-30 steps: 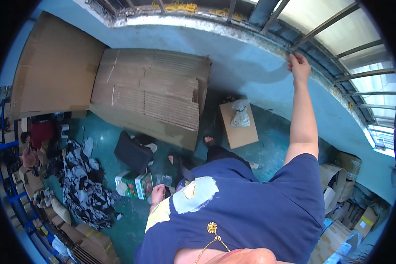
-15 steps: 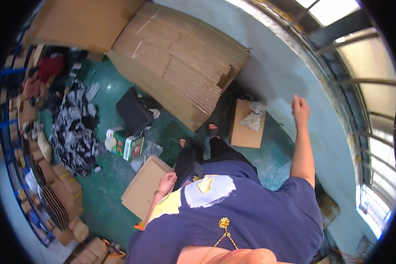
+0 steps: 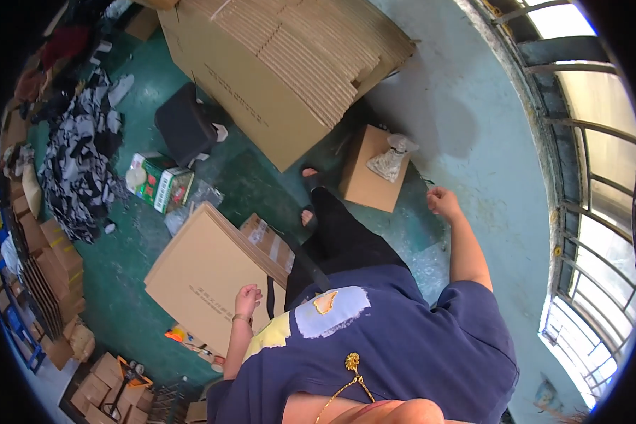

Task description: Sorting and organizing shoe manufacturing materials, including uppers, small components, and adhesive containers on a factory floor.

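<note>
My left hand (image 3: 247, 300) is held over a stack of flat brown cardboard sheets (image 3: 198, 272), its fingers curled and nothing visible in them. A dark strap-like strip (image 3: 271, 297) hangs just right of it. On the other side, my right hand (image 3: 444, 202) is raised out from my body with the fingers closed, and I see nothing in it. Near that hand a closed brown carton (image 3: 364, 185) stands on the floor, carrying a clear plastic bag (image 3: 385, 166) of small pale items.
A big stack of folded cartons (image 3: 283, 63) leans ahead beside the pale wall (image 3: 466, 92). To the left are a black chair (image 3: 184, 124), a green printed box (image 3: 160, 181) and a heap of black-and-grey cloth (image 3: 85, 155). A taped carton (image 3: 268, 240) sits by my legs.
My view has turned and moved forward, so the cardboard sheets by my left hand show more fully. My feet have shifted in a step. My right hand has come lower and nearer my body.
</note>
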{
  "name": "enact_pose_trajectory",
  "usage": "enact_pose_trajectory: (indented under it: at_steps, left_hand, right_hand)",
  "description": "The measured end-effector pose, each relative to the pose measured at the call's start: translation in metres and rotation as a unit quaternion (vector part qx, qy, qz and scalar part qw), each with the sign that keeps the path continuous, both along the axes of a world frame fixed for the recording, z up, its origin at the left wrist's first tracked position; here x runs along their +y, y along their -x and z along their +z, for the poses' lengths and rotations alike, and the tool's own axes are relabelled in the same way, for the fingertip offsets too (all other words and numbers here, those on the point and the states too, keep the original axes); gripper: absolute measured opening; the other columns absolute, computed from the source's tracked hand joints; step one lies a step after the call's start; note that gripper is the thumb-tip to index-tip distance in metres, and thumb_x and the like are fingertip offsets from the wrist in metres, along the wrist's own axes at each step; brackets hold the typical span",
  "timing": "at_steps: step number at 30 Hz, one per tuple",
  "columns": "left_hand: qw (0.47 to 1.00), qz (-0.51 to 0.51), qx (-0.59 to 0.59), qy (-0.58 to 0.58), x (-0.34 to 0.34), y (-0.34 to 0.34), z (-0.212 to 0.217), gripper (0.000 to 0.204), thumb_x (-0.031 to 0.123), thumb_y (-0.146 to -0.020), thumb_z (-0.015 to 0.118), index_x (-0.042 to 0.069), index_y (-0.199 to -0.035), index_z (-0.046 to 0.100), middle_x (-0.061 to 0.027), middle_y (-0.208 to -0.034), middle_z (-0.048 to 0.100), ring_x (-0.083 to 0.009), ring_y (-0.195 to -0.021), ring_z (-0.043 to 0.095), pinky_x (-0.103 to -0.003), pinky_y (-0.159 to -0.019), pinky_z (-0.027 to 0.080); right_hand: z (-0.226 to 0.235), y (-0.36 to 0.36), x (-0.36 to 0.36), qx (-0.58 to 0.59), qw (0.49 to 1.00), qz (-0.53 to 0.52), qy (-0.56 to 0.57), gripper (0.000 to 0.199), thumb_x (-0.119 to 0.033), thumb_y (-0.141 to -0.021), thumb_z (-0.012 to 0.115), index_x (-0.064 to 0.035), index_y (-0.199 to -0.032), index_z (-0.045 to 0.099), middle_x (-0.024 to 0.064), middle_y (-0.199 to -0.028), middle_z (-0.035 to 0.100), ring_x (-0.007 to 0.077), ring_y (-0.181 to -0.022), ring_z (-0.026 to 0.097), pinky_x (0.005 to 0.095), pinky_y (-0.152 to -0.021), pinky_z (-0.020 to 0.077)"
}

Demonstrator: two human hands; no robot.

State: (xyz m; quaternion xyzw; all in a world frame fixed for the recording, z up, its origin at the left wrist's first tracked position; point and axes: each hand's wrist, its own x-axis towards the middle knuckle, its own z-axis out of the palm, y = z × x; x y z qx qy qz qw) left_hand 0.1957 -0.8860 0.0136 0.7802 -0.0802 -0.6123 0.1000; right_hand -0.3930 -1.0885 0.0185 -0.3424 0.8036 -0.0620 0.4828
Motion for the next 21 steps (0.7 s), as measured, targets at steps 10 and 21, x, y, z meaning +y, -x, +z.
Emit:
enact_pose_trajectory:
  at_steps: [10,21]
  left_hand:
    - [0.993,0.02,0.1,-0.065,0.045,0.104,-0.076,0.021,0.024,-0.087,0.05,0.011,-0.102,0.053,-0.0032,-0.09,0.059,-0.0131,-0.078,0.057,-0.027,-0.066,0.046]
    - [0.988,0.1,0.091,0.071,-0.035,0.323,-0.217,0.017,0.01,-0.084,0.052,0.008,-0.101,0.054,-0.0001,-0.085,0.057,-0.0079,-0.075,0.054,-0.02,-0.064,0.043]
  right_hand:
    - [-0.041,0.047,0.016,0.108,0.973,0.202,-0.023,0.033,-0.02,-0.077,0.06,-0.0026,-0.104,0.055,0.0134,-0.093,0.063,0.0263,-0.08,0.062,0.0342,-0.07,0.0492]
    - [-0.303,0.096,-0.157,0.114,0.937,0.206,0.259,0.039,-0.028,-0.083,0.05,-0.0056,-0.115,0.048,0.0216,-0.105,0.055,0.0372,-0.1,0.05,0.0413,-0.084,0.0413]
